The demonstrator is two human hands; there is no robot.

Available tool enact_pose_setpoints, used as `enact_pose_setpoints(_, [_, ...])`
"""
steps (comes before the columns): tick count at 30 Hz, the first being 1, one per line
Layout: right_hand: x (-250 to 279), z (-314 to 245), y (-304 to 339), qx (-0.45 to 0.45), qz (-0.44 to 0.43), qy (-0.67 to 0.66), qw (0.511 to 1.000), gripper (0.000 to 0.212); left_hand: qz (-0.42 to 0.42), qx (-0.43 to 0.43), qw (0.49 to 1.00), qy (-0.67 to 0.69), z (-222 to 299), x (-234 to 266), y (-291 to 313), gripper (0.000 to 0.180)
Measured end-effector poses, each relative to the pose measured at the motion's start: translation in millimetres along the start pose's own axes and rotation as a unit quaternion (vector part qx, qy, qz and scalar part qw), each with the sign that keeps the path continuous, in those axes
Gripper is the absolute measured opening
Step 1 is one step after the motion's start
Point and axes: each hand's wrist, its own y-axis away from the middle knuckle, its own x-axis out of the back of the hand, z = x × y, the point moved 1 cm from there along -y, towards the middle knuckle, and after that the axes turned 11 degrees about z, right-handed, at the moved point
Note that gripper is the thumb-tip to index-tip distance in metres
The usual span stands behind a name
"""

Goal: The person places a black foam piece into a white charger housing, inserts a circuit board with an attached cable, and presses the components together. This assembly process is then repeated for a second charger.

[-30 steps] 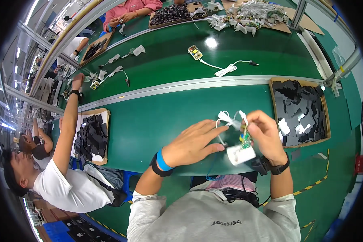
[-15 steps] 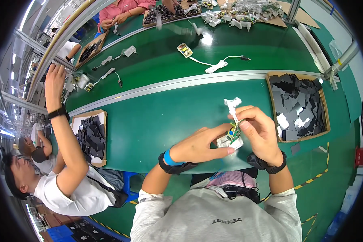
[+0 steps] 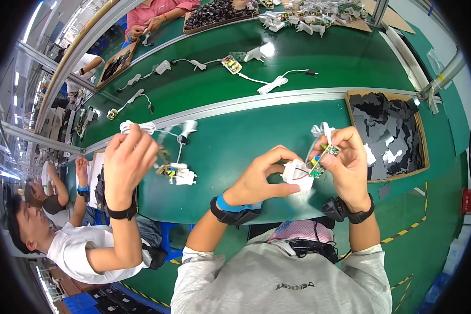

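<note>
My left hand [image 3: 256,180] grips a white plastic adapter housing [image 3: 297,177] between thumb and fingers, above the green table. In my right hand [image 3: 349,162] is a small green circuit board [image 3: 317,166] with yellow and blue parts, pinched by thumb and fingertips. The board stands tilted at the housing's right side, and thin wires run between the two. A white cable [image 3: 323,130] rises behind the right fingers, partly hidden by them.
At the left, a co-worker's hand [image 3: 131,162] is over the table beside a coiled white cable [image 3: 137,127] and an opened adapter [image 3: 179,174]. A box of black sheets [image 3: 387,138] stands right. Beyond the metal rail [image 3: 220,108], adapters with cables lie on a green belt [image 3: 193,86].
My right hand has swung the board outward, rightward from the housing. The co-worker's hand has come from the belt to the table, where an opened adapter now is. Belt items have shifted left.
</note>
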Motion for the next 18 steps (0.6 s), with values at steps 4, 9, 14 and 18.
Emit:
enact_pose_setpoints(4, [-8,-5,0,0.026,0.065,0.01,0.998,0.034,0.024,0.024,0.957,0.287,-12,-1,-2,0.06])
enact_pose_setpoints(9, [-9,-4,5,0.102,0.047,0.021,0.993,0.039,0.004,0.081,0.907,0.412,-13,-1,-4,0.062])
enact_pose_setpoints(14, [-4,-5,4,0.148,0.022,0.126,0.981,0.039,0.036,0.128,0.922,0.364,-8,-4,-8,0.053])
enact_pose_setpoints(18, [7,-4,0,0.193,-0.01,0.22,0.956,0.038,0.005,0.1,0.972,0.211,-10,-8,-8,0.043])
